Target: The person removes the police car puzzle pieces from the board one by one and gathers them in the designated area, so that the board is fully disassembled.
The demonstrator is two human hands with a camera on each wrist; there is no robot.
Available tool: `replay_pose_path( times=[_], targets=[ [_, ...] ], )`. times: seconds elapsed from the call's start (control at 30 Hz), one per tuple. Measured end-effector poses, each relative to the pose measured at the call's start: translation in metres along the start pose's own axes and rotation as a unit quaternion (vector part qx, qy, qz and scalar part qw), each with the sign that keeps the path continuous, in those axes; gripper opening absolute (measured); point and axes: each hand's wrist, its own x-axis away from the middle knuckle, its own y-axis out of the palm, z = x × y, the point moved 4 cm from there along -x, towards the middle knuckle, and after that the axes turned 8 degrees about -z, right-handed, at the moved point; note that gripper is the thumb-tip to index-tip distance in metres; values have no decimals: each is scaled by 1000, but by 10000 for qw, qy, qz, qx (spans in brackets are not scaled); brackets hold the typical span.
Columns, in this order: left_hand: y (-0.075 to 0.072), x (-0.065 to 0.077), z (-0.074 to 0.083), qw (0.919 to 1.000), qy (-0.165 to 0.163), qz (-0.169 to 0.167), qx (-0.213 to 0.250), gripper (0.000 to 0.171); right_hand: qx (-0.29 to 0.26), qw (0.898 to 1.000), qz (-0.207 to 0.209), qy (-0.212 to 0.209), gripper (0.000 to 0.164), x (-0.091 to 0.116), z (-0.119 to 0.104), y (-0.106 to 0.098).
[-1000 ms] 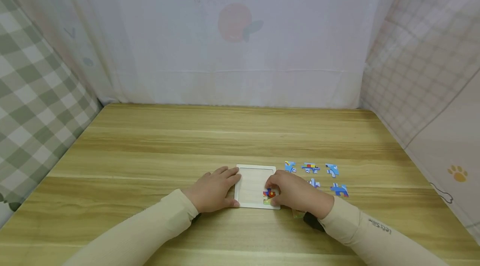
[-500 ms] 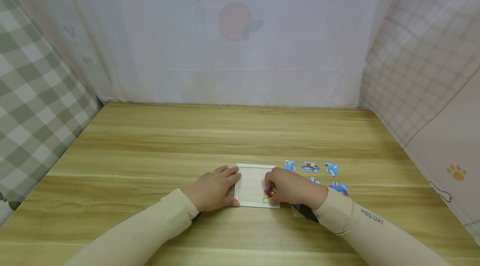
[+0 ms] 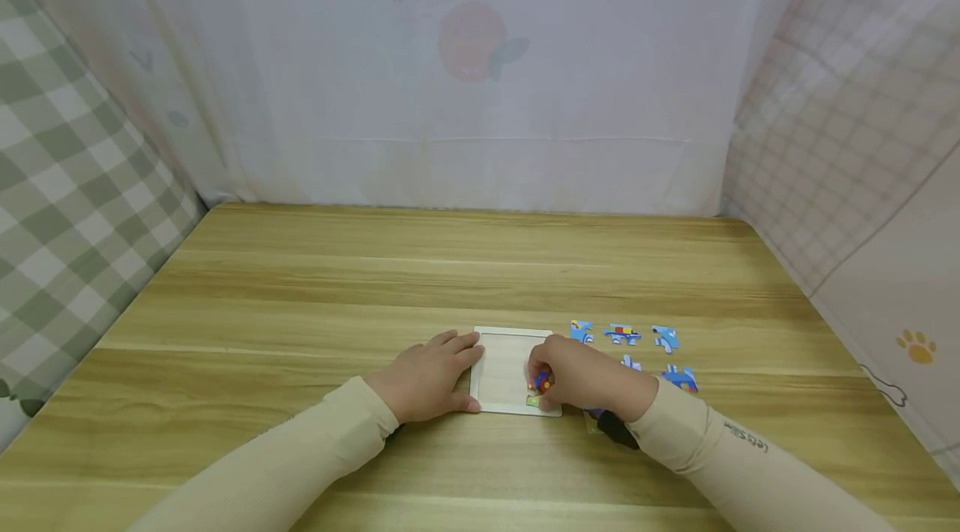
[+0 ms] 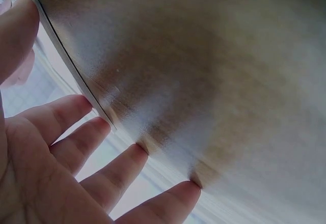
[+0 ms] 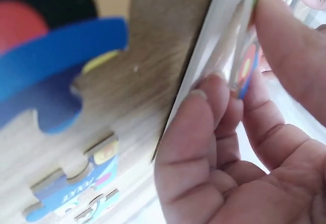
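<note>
A shallow white-rimmed puzzle tray [image 3: 510, 409] lies on the wooden table in front of me. My left hand [image 3: 427, 378] rests at its left rim, fingers spread and fairly straight, thumb by the near corner. In the left wrist view, fingertips [image 4: 137, 150] line up along the tray's edge. My right hand [image 3: 588, 378] is over the near right corner, pinching a jigsaw piece [image 3: 542, 383] with red, blue and green on it. Seen from the right wrist, that piece [image 5: 247, 68] stands tilted between thumb and fingers, close to the tray rim; part of it is hidden.
Several loose jigsaw pieces lie right of the tray, among them a blue corner piece [image 3: 665, 338], a train-car piece [image 3: 621, 334] and a blue piece [image 3: 678, 378]. Another piece [image 3: 595, 424] is partly under my right wrist. A pale curtain [image 3: 480, 165] hangs behind the table.
My right hand and forearm have shifted slightly left, and the piece it pinches has turned a little in the corner of the tray. My left hand stays in place.
</note>
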Motion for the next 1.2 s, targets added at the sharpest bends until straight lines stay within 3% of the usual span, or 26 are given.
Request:
replay_pose_path(
  times=[0.5,0.77,0.9,1.2],
  targets=[
    [1,-1,0,10000,-11,-12,5,70,-869,9946,439,-369,14,18,13,-9],
    [0,0,0,10000,13,-48,32,70,-1582,9841,787,-178,13,33,31,-23],
    [1,0,0,10000,16,-32,15,70,-1470,9844,952,-180,13,45,43,-33],
    [2,0,0,10000,-4,-53,44,69,-1362,9871,840,-92,12,73,72,-46]
  ],
)
